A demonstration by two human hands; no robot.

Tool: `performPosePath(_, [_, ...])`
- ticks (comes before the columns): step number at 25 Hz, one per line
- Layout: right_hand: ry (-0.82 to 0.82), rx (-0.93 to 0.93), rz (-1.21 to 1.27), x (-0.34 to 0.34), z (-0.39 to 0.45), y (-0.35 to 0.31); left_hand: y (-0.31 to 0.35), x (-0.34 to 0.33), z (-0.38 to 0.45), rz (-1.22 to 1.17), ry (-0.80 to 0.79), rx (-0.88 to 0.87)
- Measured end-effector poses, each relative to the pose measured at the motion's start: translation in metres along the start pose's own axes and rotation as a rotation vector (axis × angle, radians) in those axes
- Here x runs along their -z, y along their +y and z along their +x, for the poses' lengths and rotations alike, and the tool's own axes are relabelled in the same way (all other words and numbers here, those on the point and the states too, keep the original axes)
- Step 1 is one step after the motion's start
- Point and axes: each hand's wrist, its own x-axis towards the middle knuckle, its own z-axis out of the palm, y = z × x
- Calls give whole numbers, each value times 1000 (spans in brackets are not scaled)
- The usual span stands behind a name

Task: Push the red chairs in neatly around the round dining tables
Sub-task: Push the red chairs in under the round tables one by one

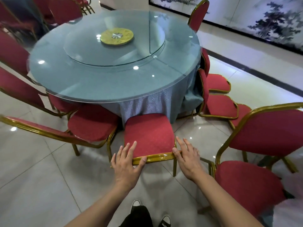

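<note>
Glossy tiled floor (32, 169), round table (114, 82) with glass top, blue tablecloth (147, 104) hanging to the floor, glass lazy Susan (114, 46) with a gold centre disc (117, 36). Far left: several red chairs with gold frames ring the table, backs outward; nearest of these is the left chair (91, 123), seat partly under the table edge, backrest rim running toward the left edge of view. Centre: middle chair (149, 136), seat front touching the tablecloth, its gold back rail nearest the person. Left hand (126, 163) lies on the rail's left end, fingers straight and spread over the seat's rear corner, thumb along the rail, nothing clenched. Right hand (186, 158) at the rail's right end, fingers straight and apart, thumb tip touching the rail corner, also not gripping. Both forearms bare. Below, between the arms, dark trousers and black-and-white sneakers (164, 222). Right of centre: two tipped-over chairs (218, 95) lean against the table side, seats facing out. Far right: right chair (262, 145) stands well out from the table, turned sideways. Back right: one upright chair (197, 15) by the table, landscape mural (262, 18) on the wall.
</note>
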Motion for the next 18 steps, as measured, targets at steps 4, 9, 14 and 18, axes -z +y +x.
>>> performPosePath(4, [-4,11,8,5,29,-7,-3,-4,28,8,21,14])
performPosePath(9, [-16,18,16,4,69,-34,-24,7,77,-8,-3,7])
performPosePath(14, [-9,6,25,12,103,-37,-22,0,105,2,41,14])
performPosePath(18, [-34,13,20,17,124,-39,-18,-2,121,-12,47,41])
